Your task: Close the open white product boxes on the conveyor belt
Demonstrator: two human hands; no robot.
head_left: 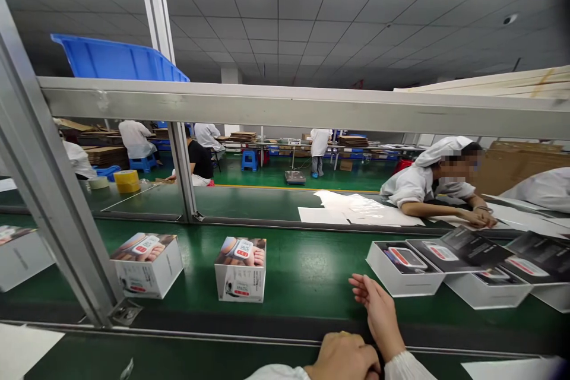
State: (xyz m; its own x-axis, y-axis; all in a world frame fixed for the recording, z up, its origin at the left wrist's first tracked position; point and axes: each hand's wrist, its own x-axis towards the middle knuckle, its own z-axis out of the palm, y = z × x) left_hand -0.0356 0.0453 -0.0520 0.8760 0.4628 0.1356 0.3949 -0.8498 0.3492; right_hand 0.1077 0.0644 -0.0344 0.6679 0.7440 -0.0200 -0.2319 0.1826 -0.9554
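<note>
My right hand point(376, 309) reaches over the near edge of the green conveyor belt point(312, 273), its fingers loosely extended with nothing in them. Nearest to it stands an open white box point(405, 273) with a device showing inside. My left hand point(345, 356) is low in front, close to my right wrist, back up with the fingers curled under. What it holds, if anything, is hidden. Two more open boxes point(490, 291), with dark printed lids point(474, 249), are on the right. Left of my hands, a closed printed box point(240, 270) and another closed box point(149, 267) sit on the belt.
A metal post point(57, 190) and a crossbar point(285, 107) frame the belt. A blue bin point(116, 59) rests on top. Across the belt, a co-worker point(431, 178) leans over white sheets point(351, 208). Yellow tape point(126, 181) stands on the far left.
</note>
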